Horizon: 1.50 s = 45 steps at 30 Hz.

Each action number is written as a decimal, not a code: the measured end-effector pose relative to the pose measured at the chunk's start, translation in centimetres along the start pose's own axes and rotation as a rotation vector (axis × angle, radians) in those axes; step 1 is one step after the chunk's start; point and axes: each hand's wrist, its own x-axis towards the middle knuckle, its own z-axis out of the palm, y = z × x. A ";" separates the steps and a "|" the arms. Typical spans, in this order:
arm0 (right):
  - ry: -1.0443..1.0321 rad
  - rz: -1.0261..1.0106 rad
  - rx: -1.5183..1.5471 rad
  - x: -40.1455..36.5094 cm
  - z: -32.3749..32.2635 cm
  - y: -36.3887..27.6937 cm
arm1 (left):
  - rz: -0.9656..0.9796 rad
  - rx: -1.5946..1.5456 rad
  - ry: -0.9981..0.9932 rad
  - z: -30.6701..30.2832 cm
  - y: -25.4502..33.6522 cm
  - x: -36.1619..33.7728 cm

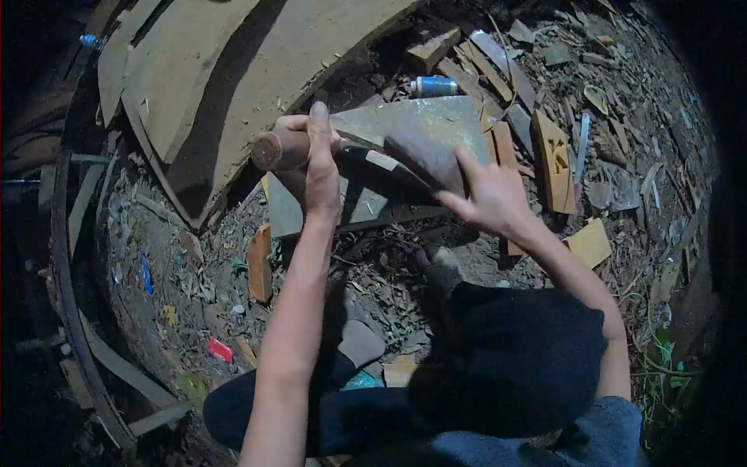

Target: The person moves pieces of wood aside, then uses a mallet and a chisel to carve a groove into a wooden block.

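My left hand (317,159) is wrapped round the thick, round brown handle (272,151) of a knife, thumb stretched along its top. From there the narrow dark blade (359,142) points to the right. In my right hand (494,193) is a grey oblong sharpening stone (424,156), pinched at its right end and blurred by motion. The stone lies over the blade and hides much of it. Beneath both hands is a flat grey slab (447,117), shadowed under the knife.
Large curved boards (264,54) lie at upper left. A blue can (434,86) rests behind the slab. To the right is a carved wood piece (554,163) among scraps. Nearer me are a wood block (260,263) and a red scrap (220,349) on littered ground.
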 end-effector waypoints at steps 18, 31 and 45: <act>-0.114 0.076 0.034 -1.6 3.6 1.5 | -0.062 -0.110 0.020 0.4 0.2 7.9; -0.147 0.100 0.043 -1.2 3.2 1.4 | 0.227 0.150 -0.111 3.3 -1.6 6.5; 0.621 -0.624 0.040 6.1 -11.1 -9.1 | -0.091 0.112 -0.028 -0.9 -10.5 7.3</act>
